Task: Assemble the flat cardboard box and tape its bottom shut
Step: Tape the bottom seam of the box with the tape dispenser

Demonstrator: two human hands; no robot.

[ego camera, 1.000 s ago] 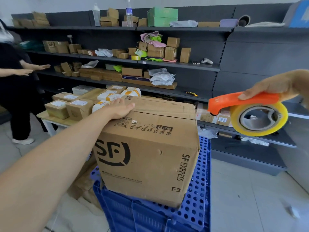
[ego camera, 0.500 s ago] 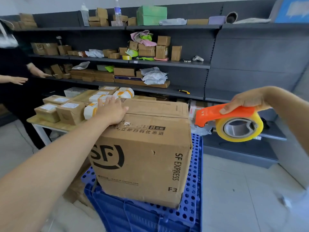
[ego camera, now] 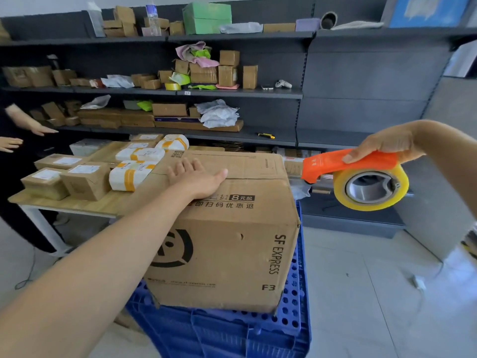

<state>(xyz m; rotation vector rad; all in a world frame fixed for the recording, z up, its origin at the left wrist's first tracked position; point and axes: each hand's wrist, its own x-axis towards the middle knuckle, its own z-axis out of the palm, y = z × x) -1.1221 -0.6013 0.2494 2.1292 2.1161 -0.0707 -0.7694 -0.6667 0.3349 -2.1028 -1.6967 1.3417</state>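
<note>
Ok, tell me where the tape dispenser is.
The tape dispenser is at the right of the head view, gripped in the right hand, in the air just beyond the cardboard box's right edge.
</note>
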